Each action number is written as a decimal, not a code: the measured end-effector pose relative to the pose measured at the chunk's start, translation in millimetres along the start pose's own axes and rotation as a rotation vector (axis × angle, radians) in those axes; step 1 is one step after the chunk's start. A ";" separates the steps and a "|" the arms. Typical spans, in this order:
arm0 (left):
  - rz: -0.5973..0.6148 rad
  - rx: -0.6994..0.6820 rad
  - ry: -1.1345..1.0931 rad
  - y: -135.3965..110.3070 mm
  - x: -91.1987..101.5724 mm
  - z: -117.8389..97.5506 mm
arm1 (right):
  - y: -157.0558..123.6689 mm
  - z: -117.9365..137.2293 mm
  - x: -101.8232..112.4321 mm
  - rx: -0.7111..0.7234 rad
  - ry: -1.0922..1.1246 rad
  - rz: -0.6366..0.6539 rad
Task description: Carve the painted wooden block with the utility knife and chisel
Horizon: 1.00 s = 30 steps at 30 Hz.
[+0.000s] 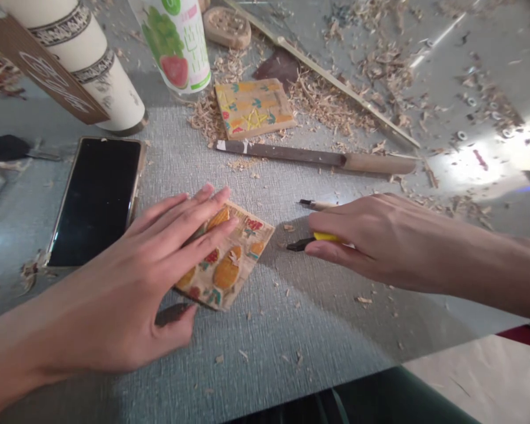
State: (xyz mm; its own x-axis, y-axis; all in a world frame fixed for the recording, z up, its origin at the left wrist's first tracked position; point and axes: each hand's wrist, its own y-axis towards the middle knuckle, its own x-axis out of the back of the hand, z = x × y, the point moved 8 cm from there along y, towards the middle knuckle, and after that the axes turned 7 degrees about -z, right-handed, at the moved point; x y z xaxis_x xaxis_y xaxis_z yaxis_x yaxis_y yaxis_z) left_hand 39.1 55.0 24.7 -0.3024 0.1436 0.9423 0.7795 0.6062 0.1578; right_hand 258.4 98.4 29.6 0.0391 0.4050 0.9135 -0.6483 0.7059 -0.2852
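My left hand (150, 277) lies flat with fingers stretched out over a small carved wooden block (232, 265) painted with orange, red and teal shapes, and presses it onto the grey mat (291, 306). My right hand (371, 241) is closed round a yellow-handled tool (318, 238) whose dark tip points toward the block's right edge, a short way from it. A thin brush or pen tip (315, 204) sticks out just above the right fingers.
A dark phone (97, 197) lies left of the block. A second painted block (252, 108), a long wood-handled file (313, 156), a thin stick (335, 79), a drink can (176, 44) and a paper cup (83, 65) stand behind. Wood shavings (335, 106) cover the far table.
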 end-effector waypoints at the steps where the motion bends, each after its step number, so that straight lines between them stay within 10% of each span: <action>1: -0.010 0.029 -0.021 -0.4 2.8 1.7 | 0.0 1.0 1.2 0.010 0.002 -0.007; 16: -0.100 0.196 0.158 0.2 -3.7 7.8 | 6.6 20.0 -9.0 0.073 -0.091 -0.169; 30: -0.103 0.194 0.148 -0.3 -3.6 6.2 | 12.9 17.2 -11.8 0.044 -0.084 -0.064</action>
State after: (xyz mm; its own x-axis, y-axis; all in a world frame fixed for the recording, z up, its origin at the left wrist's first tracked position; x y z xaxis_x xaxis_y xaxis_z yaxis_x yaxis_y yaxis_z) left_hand 36.5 59.1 19.4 -0.2803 -0.0340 0.9593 0.6248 0.7522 0.2092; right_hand 236.5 92.7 20.2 0.0186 0.3087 0.9510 -0.6791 0.7019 -0.2145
